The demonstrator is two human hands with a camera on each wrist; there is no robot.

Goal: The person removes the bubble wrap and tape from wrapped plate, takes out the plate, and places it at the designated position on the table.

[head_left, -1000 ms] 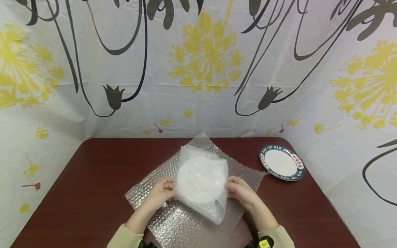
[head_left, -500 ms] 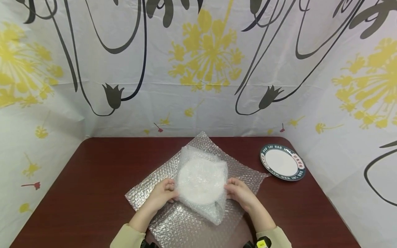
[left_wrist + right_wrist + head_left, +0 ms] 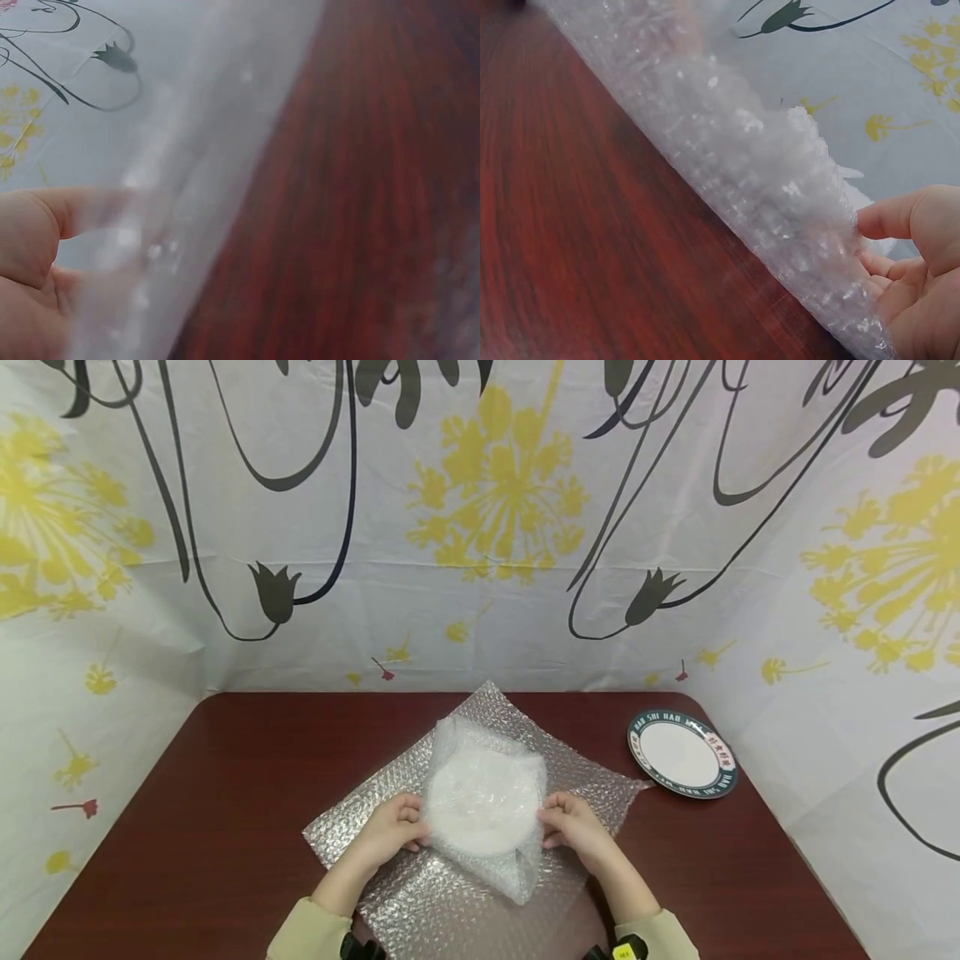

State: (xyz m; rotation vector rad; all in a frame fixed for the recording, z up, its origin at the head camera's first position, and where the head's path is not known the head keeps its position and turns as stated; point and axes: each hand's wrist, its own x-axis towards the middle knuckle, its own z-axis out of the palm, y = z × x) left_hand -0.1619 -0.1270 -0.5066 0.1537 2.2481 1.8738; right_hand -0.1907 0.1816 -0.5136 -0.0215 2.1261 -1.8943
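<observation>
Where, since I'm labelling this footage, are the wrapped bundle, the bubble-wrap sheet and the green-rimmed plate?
Wrapped bundle [image 3: 486, 802], head view: its white middle.
Bubble-wrap sheet [image 3: 431, 897], head view: bare near part.
Green-rimmed plate [image 3: 681, 754], head view: white centre.

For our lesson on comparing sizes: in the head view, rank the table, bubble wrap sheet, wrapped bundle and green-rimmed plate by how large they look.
1. Table
2. Bubble wrap sheet
3. Wrapped bundle
4. Green-rimmed plate

This ranks apparent size only.
</observation>
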